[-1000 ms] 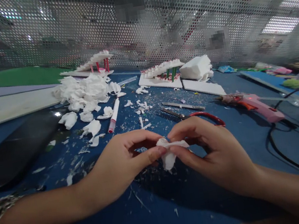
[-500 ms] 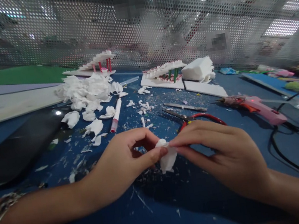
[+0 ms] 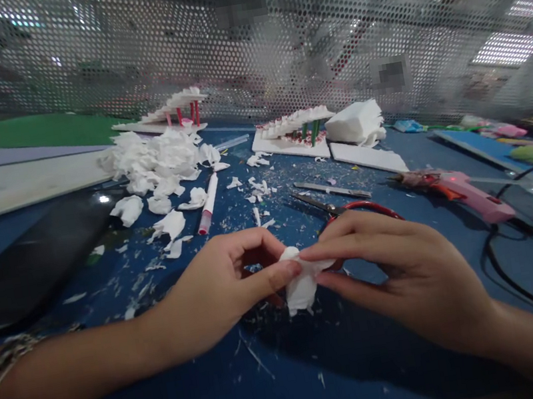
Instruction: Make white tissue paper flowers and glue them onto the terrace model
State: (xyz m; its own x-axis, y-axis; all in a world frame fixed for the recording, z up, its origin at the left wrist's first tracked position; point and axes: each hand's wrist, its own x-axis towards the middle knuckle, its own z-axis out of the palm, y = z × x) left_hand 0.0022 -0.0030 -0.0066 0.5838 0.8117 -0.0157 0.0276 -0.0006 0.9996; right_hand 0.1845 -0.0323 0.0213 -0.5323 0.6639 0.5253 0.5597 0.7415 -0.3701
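My left hand point(image 3: 220, 288) and my right hand point(image 3: 399, 273) meet just above the blue table point(image 3: 293, 370). Both pinch one small crumpled piece of white tissue point(image 3: 300, 285) between thumb and fingertips. The left thumb presses on its left side, and the right fingers hold its upper right edge. The tissue's lower end hangs free below the fingers. A bracelet shows on my left wrist point(image 3: 1, 376).
Red-handled scissors point(image 3: 348, 207) lie just behind my right hand. A pink glue gun point(image 3: 457, 189) with a black cord point(image 3: 510, 269) is at the right. A pile of white tissue pieces point(image 3: 154, 160), a red-tipped marker point(image 3: 207, 205), a black phone point(image 3: 28, 264) and white foam models point(image 3: 293, 131) lie further back. A mesh screen point(image 3: 241, 41) closes off the rear.
The right fingers shifted slightly on the tissue, turning it a little between both hands. The hands stay in the same place.
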